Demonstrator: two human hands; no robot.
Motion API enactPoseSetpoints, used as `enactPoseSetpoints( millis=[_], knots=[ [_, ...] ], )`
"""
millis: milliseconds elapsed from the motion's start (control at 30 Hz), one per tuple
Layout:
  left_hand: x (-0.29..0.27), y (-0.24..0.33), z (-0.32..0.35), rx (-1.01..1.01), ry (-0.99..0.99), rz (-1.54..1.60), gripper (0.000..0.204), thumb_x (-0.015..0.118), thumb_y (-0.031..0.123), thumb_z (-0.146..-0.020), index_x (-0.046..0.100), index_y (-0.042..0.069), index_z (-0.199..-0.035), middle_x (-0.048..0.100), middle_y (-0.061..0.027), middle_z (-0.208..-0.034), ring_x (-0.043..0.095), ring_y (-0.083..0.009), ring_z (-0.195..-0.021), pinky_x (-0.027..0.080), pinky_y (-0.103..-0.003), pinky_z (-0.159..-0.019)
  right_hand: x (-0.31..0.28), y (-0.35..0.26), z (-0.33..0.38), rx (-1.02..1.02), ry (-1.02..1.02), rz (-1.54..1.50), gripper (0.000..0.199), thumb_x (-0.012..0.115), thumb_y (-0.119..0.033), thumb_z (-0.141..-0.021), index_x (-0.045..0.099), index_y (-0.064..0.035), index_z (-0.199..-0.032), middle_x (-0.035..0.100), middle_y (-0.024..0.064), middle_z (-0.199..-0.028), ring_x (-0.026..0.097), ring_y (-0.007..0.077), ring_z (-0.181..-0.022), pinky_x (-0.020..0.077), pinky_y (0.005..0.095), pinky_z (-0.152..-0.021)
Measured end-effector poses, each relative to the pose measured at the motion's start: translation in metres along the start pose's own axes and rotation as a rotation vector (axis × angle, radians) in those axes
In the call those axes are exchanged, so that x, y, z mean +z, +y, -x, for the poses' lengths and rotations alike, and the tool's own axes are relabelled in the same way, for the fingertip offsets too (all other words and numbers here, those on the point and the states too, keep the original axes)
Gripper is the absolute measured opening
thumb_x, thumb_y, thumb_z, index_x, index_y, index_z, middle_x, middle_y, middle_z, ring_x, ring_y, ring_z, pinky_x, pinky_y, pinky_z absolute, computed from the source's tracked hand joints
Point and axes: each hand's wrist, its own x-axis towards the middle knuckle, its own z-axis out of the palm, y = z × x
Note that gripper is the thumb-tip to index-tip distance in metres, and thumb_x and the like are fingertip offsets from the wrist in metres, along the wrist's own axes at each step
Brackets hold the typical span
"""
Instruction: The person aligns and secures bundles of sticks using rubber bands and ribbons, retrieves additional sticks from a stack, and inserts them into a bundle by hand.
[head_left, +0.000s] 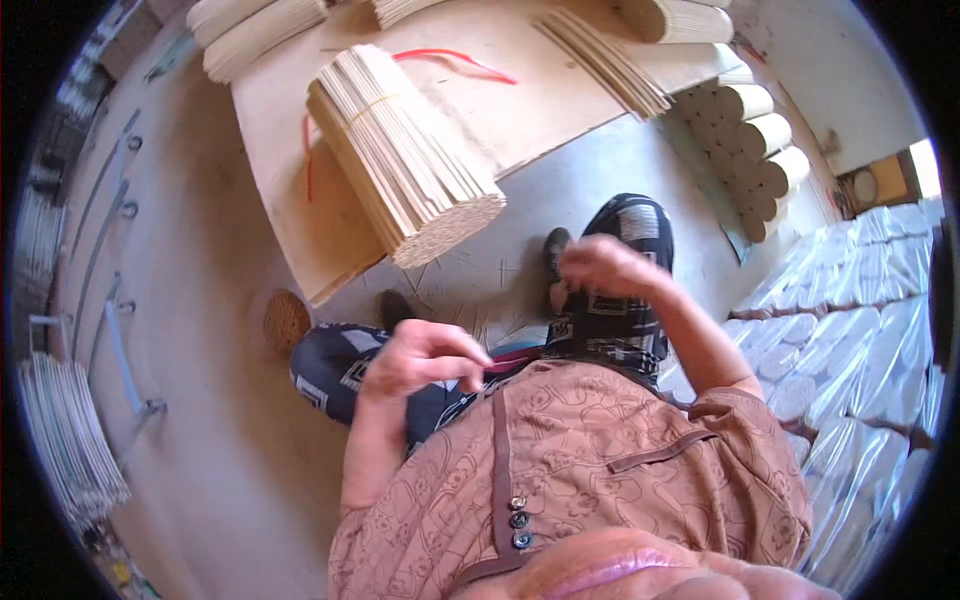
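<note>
My left hand (422, 358) is above my lap with its fingers curled in. Its fingertips meet the end of a dark red strip (513, 359) lying across my lap; whether they pinch it or only touch it is unclear. Over my right knee hovers my right hand (612, 268), fingers bent and smeared by motion, apart from the table. In front of me a thick bundle of thin wooden sticks (405, 150) rests on a board-topped table (520, 120). A thin band (366, 107) goes round the bundle. Red straps (455, 62) lie beside and under it.
Loose flat sticks (605, 65) lie at the table's right. More bundles stand at its far edge, and several stacked bundles (770, 135) sit right of it. Plastic-wrapped packs (850, 340) fill the right side. A metal rack (120, 330) stands left. Stick scraps litter the floor.
</note>
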Motion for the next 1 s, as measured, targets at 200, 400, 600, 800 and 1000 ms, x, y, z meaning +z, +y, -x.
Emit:
enactPoseSetpoints(
  millis=[200, 400, 600, 800, 1000],
  knots=[
    [-0.041, 0.098, -0.004, 0.755, 0.562, -0.331, 0.013, 0.063, 0.008, -0.095, 0.067, -0.003, -0.102, 0.067, -0.0098, -0.079, 0.063, -0.0156, -0.071, 0.052, -0.027, -0.066, -0.188, -0.024, -0.011, -0.157, 0.843, 0.625, 0.017, 0.064, -0.02, -0.093, 0.069, -0.0055, -0.101, 0.071, 0.0122, -0.085, 0.07, 0.0256, -0.079, 0.0544, 0.0367, -0.072],
    [-0.117, 0.134, -0.031, 0.797, 0.879, -0.56, 0.021, 0.062, 0.013, -0.097, 0.065, -0.002, -0.111, 0.068, -0.0074, -0.088, 0.061, -0.0144, -0.082, 0.049, -0.026, -0.077, -0.282, 0.016, -0.08, 0.163, 0.814, 0.806, 0.036, 0.065, -0.037, -0.088, 0.066, -0.0067, -0.108, 0.067, 0.0146, -0.109, 0.064, 0.0301, -0.104, 0.0503, 0.0409, -0.091],
    [-0.163, 0.098, -0.044, 0.827, 0.945, -0.233, 0.022, 0.062, 0.014, -0.097, 0.066, -0.001, -0.113, 0.069, -0.0066, -0.093, 0.061, -0.0134, -0.084, 0.048, -0.027, -0.078, -0.322, 0.071, -0.118, 0.222, 0.754, 0.916, 0.055, 0.065, -0.055, -0.086, 0.065, -0.0052, -0.111, 0.065, 0.0178, -0.113, 0.061, 0.0342, -0.111, 0.0485, 0.0421, -0.095],
    [-0.172, 0.096, -0.054, 0.823, 0.933, -0.166, 0.025, 0.059, 0.018, -0.099, 0.066, -0.001, -0.114, 0.068, -0.0074, -0.091, 0.059, -0.0148, -0.083, 0.047, -0.028, -0.077, -0.349, 0.1, -0.116, 0.362, 0.699, 0.728, 0.066, 0.057, -0.063, -0.089, 0.064, -0.0018, -0.113, 0.068, 0.0212, -0.112, 0.062, 0.0368, -0.109, 0.0487, 0.0421, -0.094],
    [-0.178, 0.091, -0.058, 0.783, 0.842, -0.155, 0.029, 0.057, 0.019, -0.1, 0.063, -0.002, -0.119, 0.066, -0.0085, -0.096, 0.058, -0.0148, -0.09, 0.047, -0.029, -0.082, -0.34, 0.102, -0.112, 0.422, 0.716, 0.745, 0.062, 0.055, -0.059, -0.092, 0.067, 0.0003, -0.103, 0.068, 0.0211, -0.096, 0.065, 0.0323, -0.095, 0.0485, 0.0414, -0.086]
  ],
)
